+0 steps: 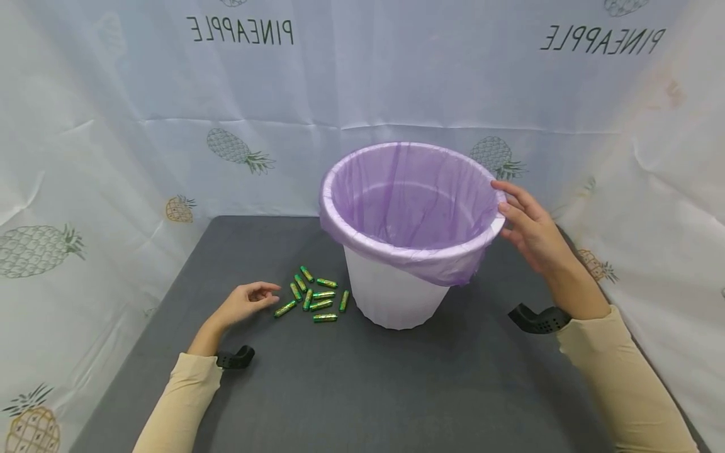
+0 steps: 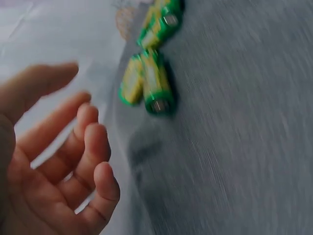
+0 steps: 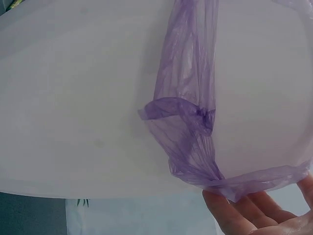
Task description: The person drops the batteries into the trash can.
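A white trash can (image 1: pixel 391 296) stands on the dark table, lined with a thin purple plastic bag (image 1: pixel 410 211) folded over its rim. My right hand (image 1: pixel 532 236) grips the rim at the right side. In the right wrist view, its fingertips (image 3: pixel 220 200) touch the bag's folded edge (image 3: pixel 264 181). Left of the can lie several green-and-yellow batteries (image 1: pixel 321 304), loosely grouped. Beside them, my left hand (image 1: pixel 240 306) hovers with loosely bent fingers and holds nothing. The left wrist view shows a gap between that hand and the nearest batteries (image 2: pixel 157 85).
A dark grey cloth (image 1: pixel 362 390) covers the table. White curtains (image 1: pixel 170 75) printed with pineapples hang behind and on both sides. Black wrist bands (image 1: pixel 540 319) are on both forearms.
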Tool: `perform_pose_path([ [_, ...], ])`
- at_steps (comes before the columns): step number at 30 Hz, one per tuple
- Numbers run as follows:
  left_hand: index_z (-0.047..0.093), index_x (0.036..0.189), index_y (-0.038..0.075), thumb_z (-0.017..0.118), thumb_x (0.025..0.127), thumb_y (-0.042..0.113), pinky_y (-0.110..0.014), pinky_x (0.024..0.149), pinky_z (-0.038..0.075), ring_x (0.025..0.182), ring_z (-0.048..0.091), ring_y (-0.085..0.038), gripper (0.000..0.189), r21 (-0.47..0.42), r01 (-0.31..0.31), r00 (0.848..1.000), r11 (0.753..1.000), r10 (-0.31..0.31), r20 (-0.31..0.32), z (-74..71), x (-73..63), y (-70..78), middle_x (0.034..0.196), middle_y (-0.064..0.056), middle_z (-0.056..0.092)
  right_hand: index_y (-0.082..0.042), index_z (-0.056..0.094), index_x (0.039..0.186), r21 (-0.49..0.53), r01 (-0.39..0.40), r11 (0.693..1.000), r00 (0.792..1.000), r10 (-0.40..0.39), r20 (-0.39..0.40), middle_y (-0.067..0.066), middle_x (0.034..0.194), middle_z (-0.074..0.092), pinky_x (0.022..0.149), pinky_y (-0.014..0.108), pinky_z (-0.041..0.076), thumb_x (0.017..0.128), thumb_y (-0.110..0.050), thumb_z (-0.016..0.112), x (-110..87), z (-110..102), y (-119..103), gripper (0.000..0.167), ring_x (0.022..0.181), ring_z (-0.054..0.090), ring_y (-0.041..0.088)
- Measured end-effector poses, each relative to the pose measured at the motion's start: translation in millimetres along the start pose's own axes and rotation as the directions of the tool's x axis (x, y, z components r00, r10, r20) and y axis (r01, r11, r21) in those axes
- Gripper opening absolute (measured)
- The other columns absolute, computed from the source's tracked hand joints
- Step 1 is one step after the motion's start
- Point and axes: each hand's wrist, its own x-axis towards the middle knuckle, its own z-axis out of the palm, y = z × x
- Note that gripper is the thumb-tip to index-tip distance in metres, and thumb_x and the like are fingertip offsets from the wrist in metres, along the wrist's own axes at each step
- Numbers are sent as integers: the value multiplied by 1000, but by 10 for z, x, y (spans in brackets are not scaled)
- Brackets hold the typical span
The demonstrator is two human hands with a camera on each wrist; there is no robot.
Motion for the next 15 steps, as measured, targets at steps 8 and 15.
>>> perform_pose_path([
  [8, 58, 125, -7, 73, 84, 10, -19, 62, 42, 74, 50, -7, 47, -24, -74, 977, 997, 77, 200, -57, 63, -144, 89, -12, 57, -19, 50, 135, 14, 15, 1000, 1000, -15, -8, -2, 127, 52, 81, 21, 51, 102, -7, 40, -25, -22, 5, 37, 108, 57, 6],
  [15, 53, 128, -11, 73, 83, 7, -21, 63, 37, 68, 41, -15, 52, 33, -116, 928, 993, 96, 360, -142, 164, -172, 85, -17, 50, -20, 48, 136, 7, 8, 1000, 1000, -8, 0, -2, 128, 51, 82, 21, 51, 102, -9, 40, -12, 9, 16, 37, 109, 56, 6],
])
